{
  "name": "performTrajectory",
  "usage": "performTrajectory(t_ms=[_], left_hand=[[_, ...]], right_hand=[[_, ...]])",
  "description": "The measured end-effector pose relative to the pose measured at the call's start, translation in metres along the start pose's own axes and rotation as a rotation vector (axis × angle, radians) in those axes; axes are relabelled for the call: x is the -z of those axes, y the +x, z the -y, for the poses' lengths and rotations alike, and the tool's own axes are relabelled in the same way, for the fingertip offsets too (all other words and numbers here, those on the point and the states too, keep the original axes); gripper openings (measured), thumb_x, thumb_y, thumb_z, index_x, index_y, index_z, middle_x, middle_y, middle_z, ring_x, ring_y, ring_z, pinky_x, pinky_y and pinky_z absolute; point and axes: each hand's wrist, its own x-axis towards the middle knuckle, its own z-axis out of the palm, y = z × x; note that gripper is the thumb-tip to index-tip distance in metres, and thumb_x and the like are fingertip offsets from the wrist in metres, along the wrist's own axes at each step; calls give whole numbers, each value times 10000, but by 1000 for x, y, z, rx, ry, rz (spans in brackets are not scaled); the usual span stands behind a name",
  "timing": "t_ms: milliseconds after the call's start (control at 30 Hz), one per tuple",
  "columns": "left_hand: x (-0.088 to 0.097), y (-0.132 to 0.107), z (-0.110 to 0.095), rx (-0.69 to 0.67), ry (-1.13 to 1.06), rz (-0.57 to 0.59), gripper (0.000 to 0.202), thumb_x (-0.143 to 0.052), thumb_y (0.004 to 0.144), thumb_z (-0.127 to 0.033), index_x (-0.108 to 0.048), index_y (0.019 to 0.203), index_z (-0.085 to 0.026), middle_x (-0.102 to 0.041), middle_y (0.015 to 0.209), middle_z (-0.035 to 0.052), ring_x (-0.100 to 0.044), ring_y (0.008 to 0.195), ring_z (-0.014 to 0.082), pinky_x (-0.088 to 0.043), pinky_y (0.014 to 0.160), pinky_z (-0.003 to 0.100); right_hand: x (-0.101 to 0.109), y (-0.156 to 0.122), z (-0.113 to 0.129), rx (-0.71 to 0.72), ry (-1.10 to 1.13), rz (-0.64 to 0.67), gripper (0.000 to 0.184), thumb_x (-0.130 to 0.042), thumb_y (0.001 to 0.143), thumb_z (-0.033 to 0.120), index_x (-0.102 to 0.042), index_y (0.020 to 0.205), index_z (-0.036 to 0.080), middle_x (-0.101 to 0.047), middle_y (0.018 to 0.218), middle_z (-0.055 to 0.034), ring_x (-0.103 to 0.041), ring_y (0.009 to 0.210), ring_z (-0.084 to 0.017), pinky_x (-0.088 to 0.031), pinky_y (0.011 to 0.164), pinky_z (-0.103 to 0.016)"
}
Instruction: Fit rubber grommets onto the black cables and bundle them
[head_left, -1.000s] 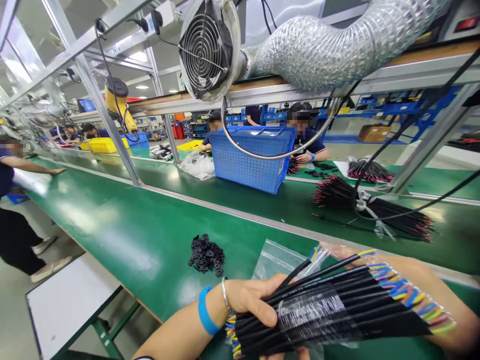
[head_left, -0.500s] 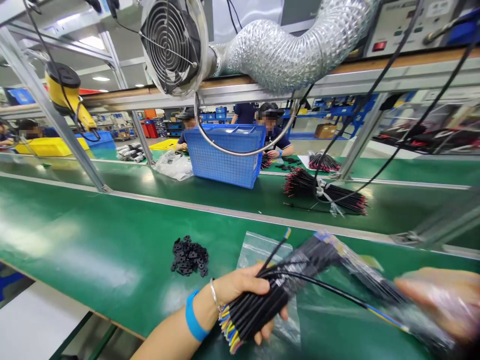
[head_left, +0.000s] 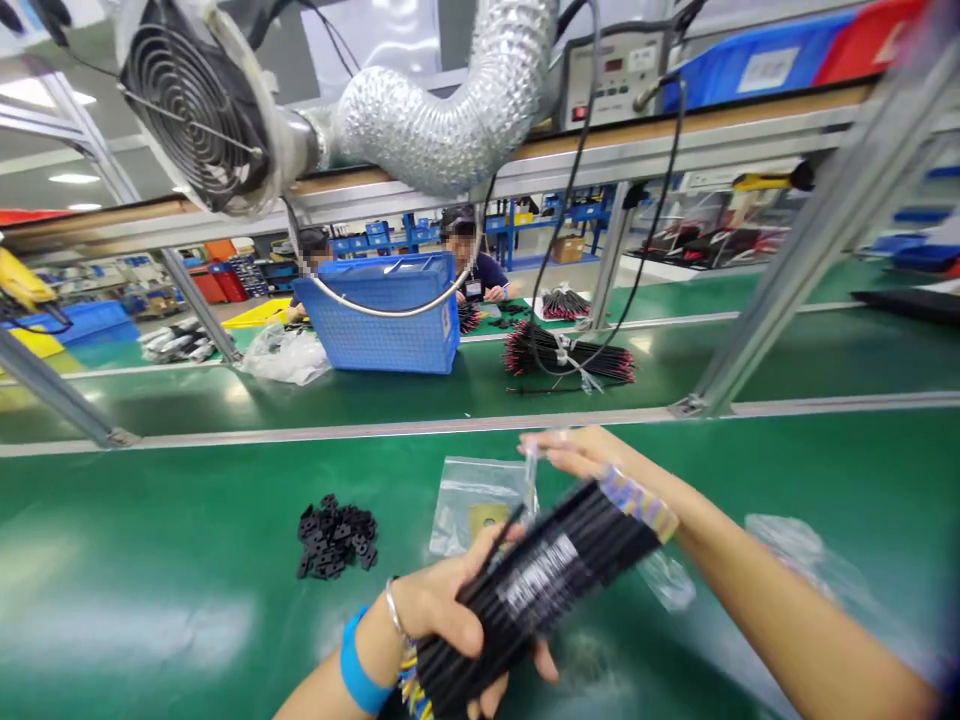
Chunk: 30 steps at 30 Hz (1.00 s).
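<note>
My left hand (head_left: 457, 605) is wrapped around a thick bundle of black cables (head_left: 559, 570), held at a tilt above the green bench. Coloured wire ends show at both ends of the bundle, and whitish marking or glare lies across its middle. One cable sticks out above my left thumb. Behind the bundle, my right hand (head_left: 581, 452) reaches left, its fingers blurred beside a pale upright strip. A clear zip bag (head_left: 454, 505) with a yellowish piece inside lies beneath. To the left sits a heap of small black parts (head_left: 337, 537).
Crumpled clear plastic (head_left: 795, 550) lies at the right. Beyond the metal rail (head_left: 390, 430) are a blue crate (head_left: 382, 315) and a tied bundle of red-tipped black cables (head_left: 570, 355). A fan (head_left: 195, 105) and silver duct (head_left: 450, 125) hang overhead. Other people sit across the bench.
My right hand has moved from the far right to behind the bundle. The plastic wrap has come off the cables and lies at the right. The view has swung right.
</note>
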Motion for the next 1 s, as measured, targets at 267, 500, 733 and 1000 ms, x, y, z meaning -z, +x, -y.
performTrajectory(t_ms=[267,500,733,1000], left_hand=[[15,9,13,-161,-6,-218,367,-604,830,-307,-573,1093,-53,-679,738,118,-664,535,174,-533,448,235],[16,-10,-10,-344,-146,-98,369,-565,849,-458,-540,969,-110,-526,582,-5,-542,444,87,-434,396,131],[-4,-3,7,98,-14,-311,450,-626,739,-201,-502,1167,-138,-662,972,144,-669,565,167,-543,437,249],[19,3,0,-209,-211,-250,347,-555,861,-417,-577,994,-97,-560,585,16,-569,453,97,-443,424,149]], right_hand=[[43,-20,0,-11,360,-162,571,-332,823,684,-616,1013,227,-301,414,95,-115,315,-79,-217,345,-238],[74,-25,-38,-73,63,-138,369,-688,714,539,-632,596,194,-511,455,16,-429,419,-120,-340,443,-259],[62,4,-64,-14,-59,-576,301,-684,753,438,-714,933,198,-713,994,-80,-631,956,-260,-475,877,-380],[118,-8,-65,148,230,-1137,298,-611,847,488,-600,853,190,-600,676,-11,-494,466,-118,-389,366,-244]])
